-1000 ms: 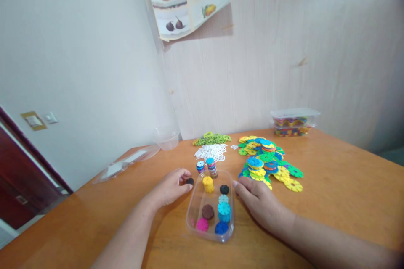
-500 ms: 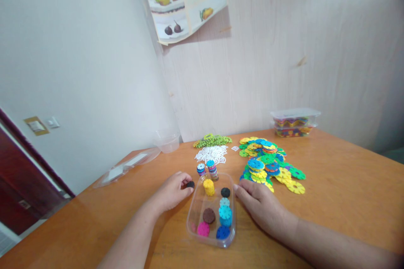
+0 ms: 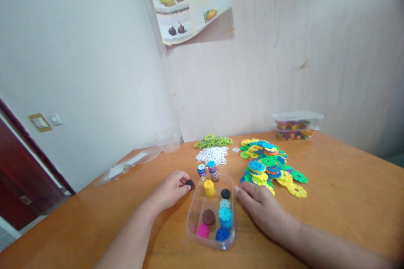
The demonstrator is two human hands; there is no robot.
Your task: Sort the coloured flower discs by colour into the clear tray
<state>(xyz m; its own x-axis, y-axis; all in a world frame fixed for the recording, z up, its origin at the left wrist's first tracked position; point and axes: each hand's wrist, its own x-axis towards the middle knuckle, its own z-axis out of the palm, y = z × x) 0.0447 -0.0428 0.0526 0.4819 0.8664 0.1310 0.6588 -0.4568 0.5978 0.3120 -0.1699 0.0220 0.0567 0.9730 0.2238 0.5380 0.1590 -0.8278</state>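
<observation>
My left hand (image 3: 174, 187) is closed on dark notched discs (image 3: 190, 184), black with a brownish edge, just left of a clear plastic container (image 3: 188, 229). At the container's right rim, my right hand (image 3: 259, 202) is curled, thumb and fingers pinching the edge. Inside stand a yellow disc stack (image 3: 208, 188), a black disc stack (image 3: 225, 193), a brown disc (image 3: 208, 217), a pink disc (image 3: 203, 230), light-blue discs (image 3: 225, 213) and dark-blue discs (image 3: 222, 234). Two mixed-colour disc stacks (image 3: 211, 167) rise just beyond the far rim.
Large coloured discs (image 3: 268, 162) lie heaped behind my right hand. White lattice pieces (image 3: 212, 155) and green pieces (image 3: 214, 141) are piled farther back. Lidded boxes (image 3: 296, 125) stand at back right. A clear tub (image 3: 168, 142) and clear lids (image 3: 128, 164) lie at back left.
The dark discs in my left hand have tilted and now show a brownish edge. My right hand stays at the container's rim. The view has shifted slightly.
</observation>
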